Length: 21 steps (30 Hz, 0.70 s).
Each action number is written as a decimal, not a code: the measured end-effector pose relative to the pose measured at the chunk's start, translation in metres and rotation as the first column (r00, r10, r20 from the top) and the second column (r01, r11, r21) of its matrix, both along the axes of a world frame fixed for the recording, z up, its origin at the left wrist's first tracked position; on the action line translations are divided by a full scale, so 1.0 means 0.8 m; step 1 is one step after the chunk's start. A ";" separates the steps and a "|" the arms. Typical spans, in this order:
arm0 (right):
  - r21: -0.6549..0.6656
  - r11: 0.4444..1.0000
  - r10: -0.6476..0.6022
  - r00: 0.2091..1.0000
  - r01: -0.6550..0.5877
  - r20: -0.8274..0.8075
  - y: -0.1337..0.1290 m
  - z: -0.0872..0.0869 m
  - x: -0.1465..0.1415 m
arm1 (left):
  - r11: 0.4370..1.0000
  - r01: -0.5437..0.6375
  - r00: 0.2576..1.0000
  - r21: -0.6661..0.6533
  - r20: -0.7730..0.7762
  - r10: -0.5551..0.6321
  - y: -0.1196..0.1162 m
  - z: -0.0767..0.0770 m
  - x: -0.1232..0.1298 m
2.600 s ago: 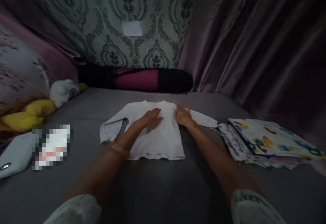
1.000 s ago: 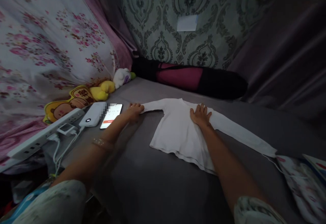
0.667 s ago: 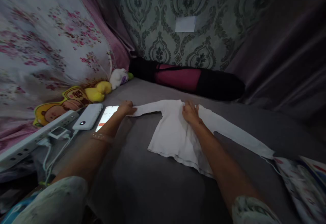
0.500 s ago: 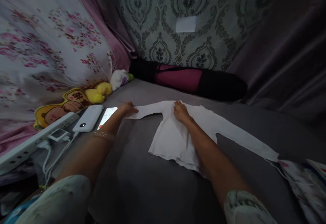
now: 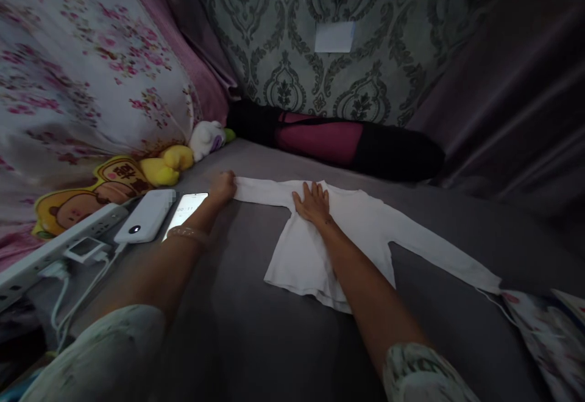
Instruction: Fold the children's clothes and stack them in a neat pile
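A white long-sleeved shirt [image 5: 361,219] lies spread on the grey bed sheet [image 5: 242,304], its sleeves stretched out to both sides. My left hand [image 5: 223,187] is closed on the cuff end of the left-hand sleeve, slightly blurred. With fingers spread, my right hand [image 5: 313,203] lies flat on the shirt near its left-hand shoulder and presses on the cloth. My right forearm hides part of the shirt's body and hem. The right-hand sleeve reaches out to a flowered cloth [image 5: 534,323].
Left of my left arm lie a lit phone [image 5: 186,208], a white power bank [image 5: 146,216] and a power strip [image 5: 59,243] with cables. Plush toys [image 5: 159,167] line the flowered curtain [image 5: 105,55]. A long black and maroon bag [image 5: 320,140] rests along the patterned wall.
My left hand has drawn the sleeve slightly up and left, and the sleeve is straighter. My right hand has shifted left on the shirt, its fingers more spread. The view has moved slightly.
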State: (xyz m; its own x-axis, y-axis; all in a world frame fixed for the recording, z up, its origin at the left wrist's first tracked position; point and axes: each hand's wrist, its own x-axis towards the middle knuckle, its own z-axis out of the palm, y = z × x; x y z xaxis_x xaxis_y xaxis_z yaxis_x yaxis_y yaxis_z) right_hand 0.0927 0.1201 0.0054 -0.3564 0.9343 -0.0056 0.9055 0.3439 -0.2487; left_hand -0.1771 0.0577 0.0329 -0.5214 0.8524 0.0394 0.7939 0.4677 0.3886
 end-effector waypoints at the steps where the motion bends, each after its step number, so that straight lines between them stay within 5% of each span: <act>1: 0.005 1.000 -0.001 1.000 0.001 0.008 -0.001 0.000 0.000 | 1.000 0.003 0.999 -0.007 -0.044 -0.004 -0.001 -0.005 0.005; 7: 0.002 1.000 -0.006 1.000 0.006 0.013 -0.001 -0.003 -0.001 | 0.999 -0.029 0.964 -0.034 -0.265 0.019 -0.004 -0.017 0.025; 13: -0.115 0.989 0.071 0.975 -0.096 -0.210 0.007 0.012 0.017 | 0.990 -0.009 0.926 0.139 -0.373 0.061 -0.018 0.003 0.054; 17: -0.003 1.000 -0.013 0.842 0.013 -0.540 0.013 0.025 0.074 | 0.997 0.074 0.967 0.034 -0.246 -0.064 -0.037 0.016 0.100; 21: 0.016 0.969 -0.189 0.782 0.246 -0.593 0.005 0.026 0.166 | 0.989 0.123 0.992 -0.086 0.047 -0.119 -0.042 0.013 0.140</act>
